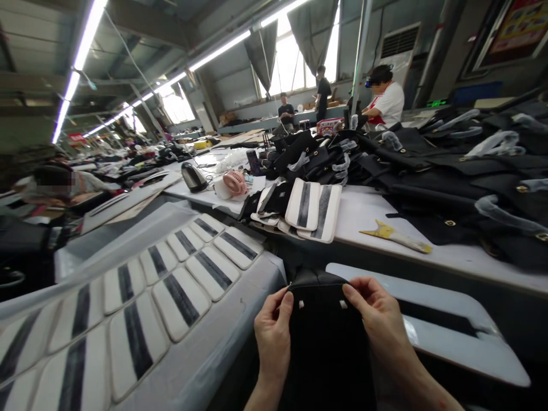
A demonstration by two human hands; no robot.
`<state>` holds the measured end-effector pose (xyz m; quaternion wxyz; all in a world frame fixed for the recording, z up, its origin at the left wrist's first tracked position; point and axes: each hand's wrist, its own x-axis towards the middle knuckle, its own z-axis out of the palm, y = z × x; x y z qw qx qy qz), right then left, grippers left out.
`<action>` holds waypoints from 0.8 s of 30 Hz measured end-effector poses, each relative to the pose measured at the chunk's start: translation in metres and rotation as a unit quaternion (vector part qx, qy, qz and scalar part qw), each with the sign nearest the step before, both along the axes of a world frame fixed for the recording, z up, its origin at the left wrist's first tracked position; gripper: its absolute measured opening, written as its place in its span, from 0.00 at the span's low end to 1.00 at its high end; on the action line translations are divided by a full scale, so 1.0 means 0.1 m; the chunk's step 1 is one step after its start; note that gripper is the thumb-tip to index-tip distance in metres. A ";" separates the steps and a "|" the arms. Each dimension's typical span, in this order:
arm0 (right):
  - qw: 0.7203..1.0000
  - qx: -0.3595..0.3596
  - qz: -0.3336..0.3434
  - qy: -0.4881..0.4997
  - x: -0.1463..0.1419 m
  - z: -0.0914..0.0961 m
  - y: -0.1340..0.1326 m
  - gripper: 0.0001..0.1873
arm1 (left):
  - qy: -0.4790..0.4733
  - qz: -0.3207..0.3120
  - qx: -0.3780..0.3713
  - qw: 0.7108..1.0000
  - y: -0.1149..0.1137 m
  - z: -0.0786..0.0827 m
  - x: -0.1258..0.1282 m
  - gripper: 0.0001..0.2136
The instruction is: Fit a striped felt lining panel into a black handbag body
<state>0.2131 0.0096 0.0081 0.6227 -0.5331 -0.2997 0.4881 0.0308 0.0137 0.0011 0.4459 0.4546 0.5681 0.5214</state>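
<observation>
Between my hands hangs a black fabric or leather piece, its top edge stretched from one side to the other. My left hand pinches the left end of that edge between thumb and fingers. At the right end, my right hand pinches it the same way. Two small pale tabs show on the piece just below the edge. Its lower part runs out of the frame. Behind my right hand lies a pale blue-white board with a dark slot.
White panels with black stripes lie in rows on the covered table at left. A stack of similar panels, a pink fan and a yellow-handled tool are on the bench ahead. Black bags pile up at right. People work farther back.
</observation>
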 end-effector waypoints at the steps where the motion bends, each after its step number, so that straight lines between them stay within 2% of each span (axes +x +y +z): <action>1: 1.000 -0.002 -0.002 -0.001 0.01 0.00 0.00 0.23 | 0.003 -0.015 0.004 1.000 0.02 0.03 -0.03 0.19; 6: 1.000 -0.002 -0.005 -0.007 0.02 0.00 -0.02 0.23 | 0.025 -0.078 0.018 0.996 0.08 0.17 -0.13 0.16; 14: 1.000 -0.017 0.008 0.017 0.03 0.03 -0.06 0.22 | -0.090 -0.197 -0.071 0.974 0.26 0.29 -0.31 0.15; 18: 1.000 -0.011 0.004 0.008 0.02 0.04 -0.06 0.22 | -0.059 -0.229 -0.091 0.967 0.35 0.41 -0.38 0.15; 24: 1.000 -0.020 0.009 0.004 0.03 0.03 -0.06 0.23 | 0.011 -0.266 -0.081 0.960 0.42 0.53 -0.43 0.13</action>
